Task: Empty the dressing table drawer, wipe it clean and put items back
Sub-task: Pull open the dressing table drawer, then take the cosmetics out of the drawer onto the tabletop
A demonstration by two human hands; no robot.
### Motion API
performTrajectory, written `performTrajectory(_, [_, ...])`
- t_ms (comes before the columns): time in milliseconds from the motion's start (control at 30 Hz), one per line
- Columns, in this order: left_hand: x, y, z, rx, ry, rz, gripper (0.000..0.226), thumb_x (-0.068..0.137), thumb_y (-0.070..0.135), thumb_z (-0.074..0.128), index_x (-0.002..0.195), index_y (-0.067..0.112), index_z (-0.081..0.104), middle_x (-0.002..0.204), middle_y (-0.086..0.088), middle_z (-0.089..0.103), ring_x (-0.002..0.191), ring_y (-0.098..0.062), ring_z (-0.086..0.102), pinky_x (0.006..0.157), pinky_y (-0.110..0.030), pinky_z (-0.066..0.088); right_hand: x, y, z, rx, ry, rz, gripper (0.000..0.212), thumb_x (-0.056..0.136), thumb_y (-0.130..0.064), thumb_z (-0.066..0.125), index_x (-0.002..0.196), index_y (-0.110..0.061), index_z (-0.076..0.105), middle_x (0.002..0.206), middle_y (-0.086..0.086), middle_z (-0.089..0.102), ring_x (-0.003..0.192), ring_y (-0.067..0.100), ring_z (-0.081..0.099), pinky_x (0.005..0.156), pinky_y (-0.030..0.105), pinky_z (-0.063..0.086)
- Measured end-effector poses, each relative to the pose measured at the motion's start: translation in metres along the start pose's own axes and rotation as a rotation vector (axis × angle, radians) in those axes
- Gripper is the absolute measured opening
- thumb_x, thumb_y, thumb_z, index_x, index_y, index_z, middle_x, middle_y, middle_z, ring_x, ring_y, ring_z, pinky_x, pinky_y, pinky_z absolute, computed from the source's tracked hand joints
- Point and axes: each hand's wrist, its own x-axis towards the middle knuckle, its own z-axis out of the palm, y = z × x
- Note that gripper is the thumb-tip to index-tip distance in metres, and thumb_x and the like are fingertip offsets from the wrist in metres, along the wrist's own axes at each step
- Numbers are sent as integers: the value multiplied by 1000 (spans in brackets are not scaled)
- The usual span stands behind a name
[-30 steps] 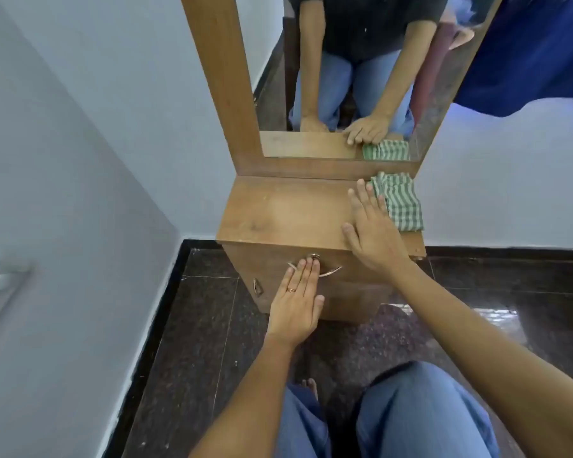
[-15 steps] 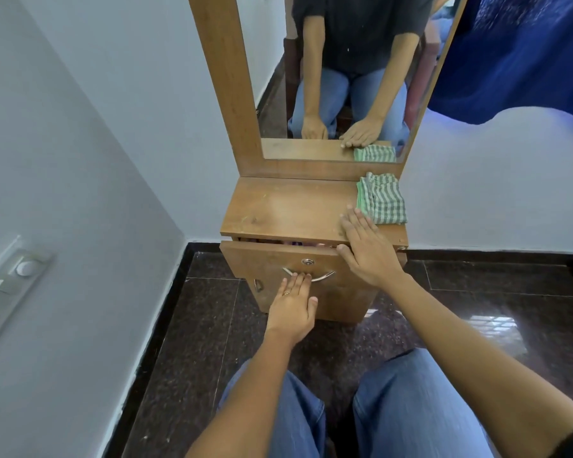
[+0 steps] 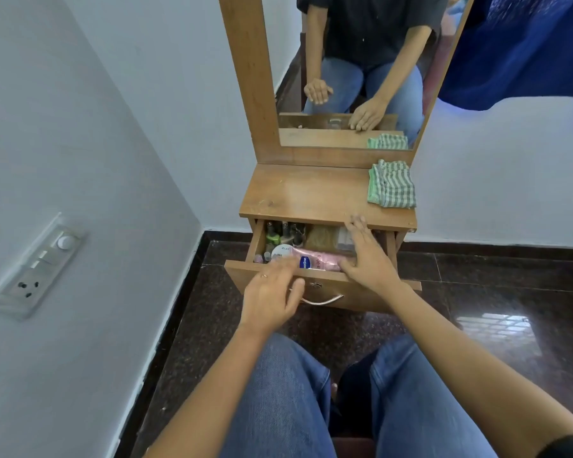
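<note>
I find the drawer pulled out beneath the surface, still full. Small bottles stand at its left rear. My left hand hovers over the front edge, fingers loose, holding nothing. A pink tube lies along the front. My right hand reaches in, fingers spread wide, gripping nothing. A striped cloth lies on the surface's right rear.
</note>
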Motion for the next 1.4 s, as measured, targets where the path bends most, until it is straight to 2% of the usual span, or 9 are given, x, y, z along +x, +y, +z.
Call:
performTrajectory(67, [14,-5,-3,-26,13,-138,38,99,25,49,135,13,56,136,-4,59,127,-16,53,103,-35,45,-8,-10,1,53,-84,1,71,91,-20,55,152,-20,19,160,-3,6,119,11,51,105,34,39])
performTrajectory(100, [21,-9,-3,-37,-7,-195,42,101,25,48,141,13,51,144,-5,53,135,-17,46,108,-37,40,-10,-13,3,61,-128,2,67,92,-20,54,151,-21,22,159,-2,14,102,4,58,100,35,43])
performTrajectory(200, [36,-18,3,-42,-98,-283,51,104,29,39,152,11,32,157,-7,33,148,-17,22,121,-36,22,-12,-17,8,68,-242,10,55,93,-21,54,145,-17,37,144,5,48,112,18,59,100,33,43])
performTrajectory(333, [49,-33,9,27,-198,-337,59,106,37,28,156,9,15,163,-10,13,151,-18,7,121,-29,1,-4,-20,9,10,-337,77,61,87,-25,63,142,-13,39,142,7,50,124,22,51,104,36,42])
performTrajectory(700, [31,-67,3,202,-403,-509,72,102,54,18,156,14,-5,164,-6,-7,150,-20,-11,121,-38,-7,7,-11,22,-210,-496,49,51,83,-38,66,128,-17,55,118,4,65,101,21,60,83,37,53])
performTrajectory(867, [20,-66,1,189,-397,-511,72,101,54,19,156,15,-7,164,-4,-6,150,-19,-11,122,-38,-5,-7,-6,17,-132,-400,37,42,79,-33,71,116,-20,58,106,-1,63,92,15,58,74,27,46])
performTrajectory(1000, [13,-63,-2,168,-370,-515,74,101,54,21,156,14,-8,164,-4,-7,150,-18,-11,121,-36,-6,-12,-9,-8,165,-200,-2,30,78,-22,73,105,-23,59,95,-6,63,84,10,60,75,29,50])
performTrajectory(1167, [10,-66,-4,126,-374,-523,79,99,60,19,155,12,-9,164,-5,-9,150,-18,-12,120,-35,-8,25,-47,-47,490,3,12,34,79,-22,74,108,-18,60,102,-6,67,88,5,65,74,24,55])
performTrajectory(1400, [24,-82,-6,112,-386,-478,87,91,68,10,156,11,-5,164,-8,-4,151,-18,-9,122,-34,-7,131,-82,-48,665,257,31,43,77,-20,76,111,-8,53,108,-2,65,94,7,63,75,15,52])
